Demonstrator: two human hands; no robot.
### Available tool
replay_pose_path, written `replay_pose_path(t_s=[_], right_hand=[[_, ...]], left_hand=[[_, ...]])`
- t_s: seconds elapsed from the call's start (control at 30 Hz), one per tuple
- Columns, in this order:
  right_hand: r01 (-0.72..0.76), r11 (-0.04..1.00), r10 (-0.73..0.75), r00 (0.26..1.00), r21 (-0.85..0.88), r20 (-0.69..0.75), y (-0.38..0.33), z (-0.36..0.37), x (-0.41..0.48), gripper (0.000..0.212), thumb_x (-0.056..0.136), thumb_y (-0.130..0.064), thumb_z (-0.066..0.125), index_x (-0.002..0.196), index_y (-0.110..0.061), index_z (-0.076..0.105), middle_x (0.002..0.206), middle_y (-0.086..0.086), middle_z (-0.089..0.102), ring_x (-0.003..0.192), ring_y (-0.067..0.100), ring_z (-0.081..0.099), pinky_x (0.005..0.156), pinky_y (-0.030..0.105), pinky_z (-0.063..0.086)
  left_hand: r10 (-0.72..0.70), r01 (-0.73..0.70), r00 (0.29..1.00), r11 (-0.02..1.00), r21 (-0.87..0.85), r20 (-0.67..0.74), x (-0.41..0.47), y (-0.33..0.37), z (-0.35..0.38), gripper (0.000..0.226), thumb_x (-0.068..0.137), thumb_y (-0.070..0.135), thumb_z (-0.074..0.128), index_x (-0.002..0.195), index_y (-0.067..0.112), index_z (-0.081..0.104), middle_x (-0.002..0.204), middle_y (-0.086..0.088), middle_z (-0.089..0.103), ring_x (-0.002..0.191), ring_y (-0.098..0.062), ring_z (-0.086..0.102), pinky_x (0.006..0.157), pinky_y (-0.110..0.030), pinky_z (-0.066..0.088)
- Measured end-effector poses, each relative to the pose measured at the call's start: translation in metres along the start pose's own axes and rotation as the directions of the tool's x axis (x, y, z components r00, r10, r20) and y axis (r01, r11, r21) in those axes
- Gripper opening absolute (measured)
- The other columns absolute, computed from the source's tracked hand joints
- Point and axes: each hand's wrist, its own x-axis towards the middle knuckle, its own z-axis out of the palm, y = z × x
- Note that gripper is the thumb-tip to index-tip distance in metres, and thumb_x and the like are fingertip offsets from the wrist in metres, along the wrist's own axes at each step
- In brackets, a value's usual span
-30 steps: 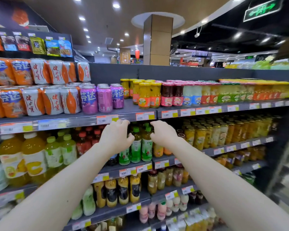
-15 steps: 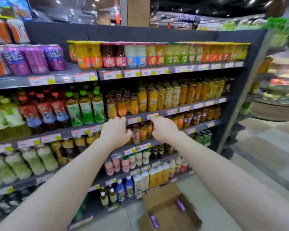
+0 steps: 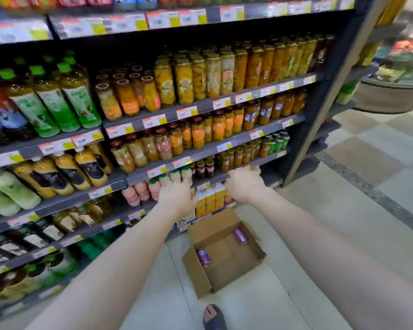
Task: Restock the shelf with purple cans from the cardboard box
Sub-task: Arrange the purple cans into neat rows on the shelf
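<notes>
An open cardboard box (image 3: pixel 253 260) lies on the floor in front of the shelf. Two purple cans lie on their sides inside it: one (image 3: pixel 203 257) near the left wall, the other (image 3: pixel 240 236) near the far right corner. Both my arms stretch forward and down, above the box. My left hand (image 3: pixel 175 195) and my right hand (image 3: pixel 244 184) hang in the air in front of the lower shelves, fingers loosely curled, holding nothing. The row of purple cans on the top shelf is out of view.
The shelf unit (image 3: pixel 200 108) fills the left and centre, packed with bottles and jars of fruit. Its dark end post (image 3: pixel 320 110) stands to the right, with tiled floor (image 3: pixel 343 222) beyond. My sandalled foot (image 3: pixel 214 316) is just before the box.
My view has tilted down from the top shelf to the floor. Both hands have dropped from the upper shelves toward the box, which is now fully in view.
</notes>
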Motion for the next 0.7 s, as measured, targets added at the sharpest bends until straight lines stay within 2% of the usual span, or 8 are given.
replay_pose_path(t_s=[0.07,0.1,0.17,0.27,0.37,0.47,0.57,0.7], right_hand=[[-0.023,1.000,0.023,0.998,0.012,0.054,0.017,0.023,0.018,0.024,0.097,-0.023,0.052,0.117,-0.011,0.057,0.112,0.012,0.060,0.094,0.032,0.055,0.074,0.035,0.043],[-0.037,0.999,0.035,0.996,0.020,0.086,0.025,0.034,0.028,0.034,0.094,-0.021,0.055,0.126,-0.010,0.054,0.116,0.014,0.061,0.100,0.033,0.058,0.069,0.035,0.043],[-0.057,0.998,0.053,0.986,0.022,0.158,0.043,0.057,0.049,0.050,0.092,-0.021,0.058,0.139,-0.008,0.047,0.122,0.015,0.063,0.108,0.035,0.062,0.066,0.037,0.045],[-0.091,0.995,0.079,0.960,0.035,0.269,0.069,0.092,0.078,0.033,0.091,-0.019,0.054,0.123,-0.011,0.059,0.123,0.011,0.064,0.111,0.033,0.062,0.079,0.037,0.050],[-0.153,0.986,0.114,0.917,0.072,0.382,0.096,0.128,0.105,0.032,0.091,-0.021,0.054,0.121,-0.014,0.061,0.124,0.011,0.065,0.114,0.033,0.061,0.087,0.035,0.051],[-0.220,0.969,0.149,0.881,0.111,0.449,0.119,0.165,0.132,0.037,0.096,-0.031,0.052,0.127,-0.012,0.060,0.128,0.015,0.064,0.118,0.037,0.060,0.097,0.039,0.049],[-0.286,0.949,0.181,0.838,0.132,0.514,0.137,0.205,0.157,0.045,0.098,-0.034,0.050,0.134,-0.008,0.057,0.133,0.017,0.060,0.121,0.037,0.059,0.100,0.039,0.049],[-0.286,0.951,0.170,0.806,0.120,0.566,0.158,0.266,0.195,0.038,0.093,-0.029,0.055,0.127,-0.012,0.060,0.128,0.014,0.063,0.118,0.035,0.060,0.097,0.038,0.050]], left_hand=[[-0.009,0.009,0.998,1.000,-0.003,0.057,0.022,0.010,0.024,0.049,0.098,0.045,0.053,0.134,0.012,0.049,0.123,-0.016,0.061,0.109,-0.037,0.059,0.076,-0.040,0.049],[-0.016,0.017,0.996,1.000,-0.009,0.088,0.034,0.014,0.036,0.046,0.098,0.045,0.053,0.130,0.013,0.052,0.124,-0.015,0.061,0.110,-0.036,0.060,0.079,-0.040,0.051],[-0.047,0.052,0.986,0.998,-0.026,0.159,0.063,0.021,0.058,0.048,0.100,0.046,0.052,0.135,0.013,0.050,0.129,-0.015,0.059,0.118,-0.036,0.057,0.088,-0.042,0.050],[-0.109,0.123,0.961,0.991,-0.042,0.255,0.104,0.032,0.092,0.058,0.101,0.046,0.051,0.147,0.011,0.043,0.133,-0.016,0.060,0.120,-0.037,0.057,0.089,-0.043,0.052],[-0.155,0.184,0.935,0.981,-0.063,0.320,0.137,0.039,0.128,0.055,0.100,0.048,0.053,0.140,0.010,0.051,0.126,-0.014,0.063,0.117,-0.035,0.060,0.087,-0.042,0.052],[-0.205,0.239,0.891,0.970,-0.034,0.406,0.159,0.046,0.166,0.062,0.099,0.049,0.053,0.147,0.011,0.044,0.140,-0.017,0.056,0.132,-0.039,0.048,0.101,-0.048,0.045],[-0.246,0.305,0.820,0.952,-0.031,0.517,0.173,0.058,0.208,0.057,0.101,0.047,0.051,0.147,0.013,0.047,0.153,-0.018,0.042,0.140,-0.037,0.039,0.107,-0.047,0.041],[-0.311,0.406,0.731,0.914,-0.020,0.607,0.187,0.074,0.270,0.059,0.100,0.043,0.050,0.150,0.012,0.043,0.148,-0.020,0.048,0.136,-0.037,0.044,0.107,-0.046,0.040]])
